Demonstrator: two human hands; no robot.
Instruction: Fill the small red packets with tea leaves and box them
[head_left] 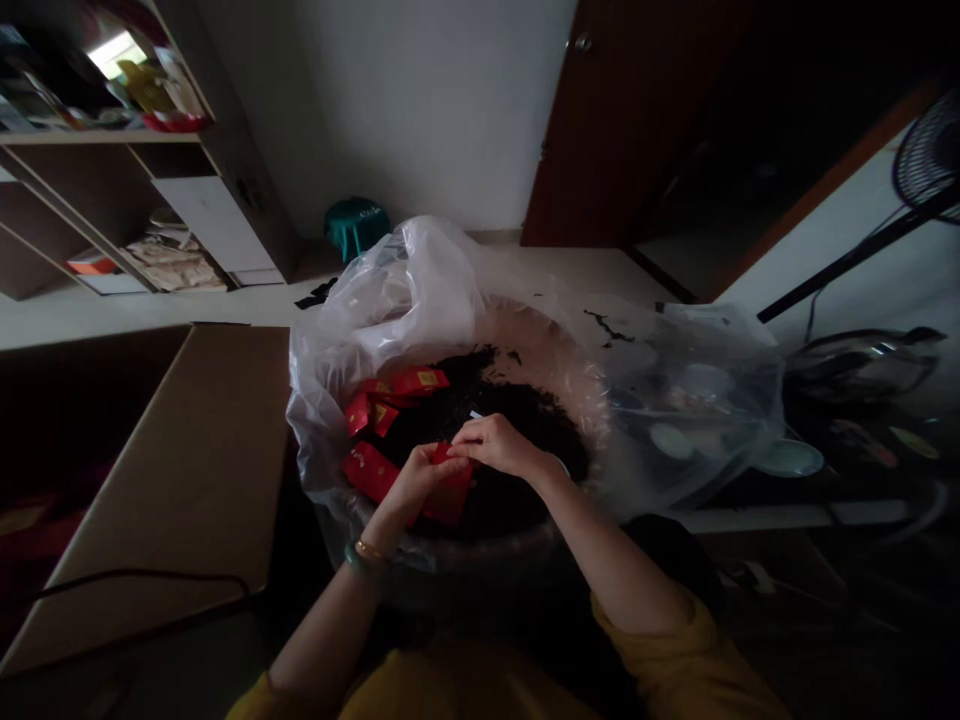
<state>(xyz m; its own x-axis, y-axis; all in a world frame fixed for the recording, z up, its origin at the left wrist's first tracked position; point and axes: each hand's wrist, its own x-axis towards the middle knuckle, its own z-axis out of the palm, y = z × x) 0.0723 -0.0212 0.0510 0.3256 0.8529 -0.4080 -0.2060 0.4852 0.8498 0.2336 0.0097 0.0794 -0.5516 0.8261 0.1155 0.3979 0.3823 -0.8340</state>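
My left hand (421, 478) is closed on a small red packet (451, 498), holding it upright over a round basket (598, 400). Against the packet's top edge, the fingers of my right hand (496, 444) are pinched together. A thin white piece (475, 414) shows just beyond my right fingers; its kind cannot be made out. Dark loose leaves, like tea (536, 412), lie heaped in the basket. Several more red packets (375, 408) rest at the basket's left side, on the leaves and the clear plastic bag (330, 400) that lines it.
An open cardboard box (202, 430) stands at the left. On the right are a clear plastic sheet (690, 400), a glass kettle (874, 350) and a fan (934, 155). Shelves (105, 137), a teal bin (356, 228) and a dark red door (600, 130) are farther back.
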